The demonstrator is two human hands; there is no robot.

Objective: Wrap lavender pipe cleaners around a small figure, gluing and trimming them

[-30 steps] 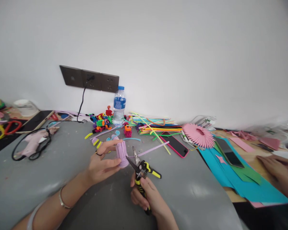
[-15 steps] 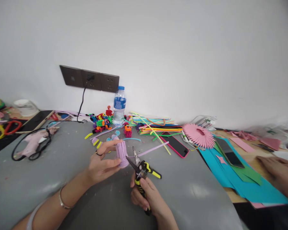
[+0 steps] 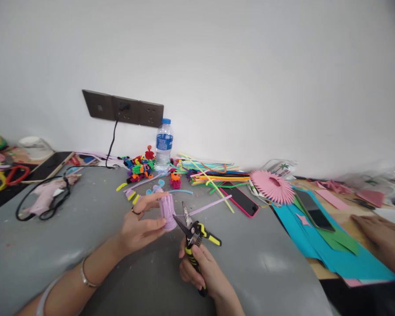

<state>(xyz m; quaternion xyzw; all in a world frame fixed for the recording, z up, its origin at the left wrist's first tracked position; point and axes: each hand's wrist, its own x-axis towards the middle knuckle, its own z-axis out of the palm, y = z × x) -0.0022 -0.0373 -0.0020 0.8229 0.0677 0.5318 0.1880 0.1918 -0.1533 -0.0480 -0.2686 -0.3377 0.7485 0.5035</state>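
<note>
Between the thumb and fingers of my left hand (image 3: 141, 224) is a small purple pipe-cleaner figure (image 3: 167, 211), its upright strands running down to a coiled lower edge. My right hand (image 3: 197, 265) is wrapped round one handle of black and yellow snips (image 3: 192, 232). Their blades are spread apart, with one tip close to or touching the purple figure; which of these I cannot tell. The other yellow handle sticks out to the right, away from my fingers. A long purple pipe cleaner (image 3: 210, 205) stretches to the right behind the blades.
Behind my hands stand a water bottle (image 3: 163, 147), colourful pipe-cleaner figures (image 3: 140, 169) and a pipe-cleaner bundle (image 3: 217, 175). A pink-edged phone (image 3: 242, 201) lies to their right. A glue gun (image 3: 46, 195) with a black cord is at left. Another person's hand (image 3: 378, 230) rests beside blue paper (image 3: 322, 237).
</note>
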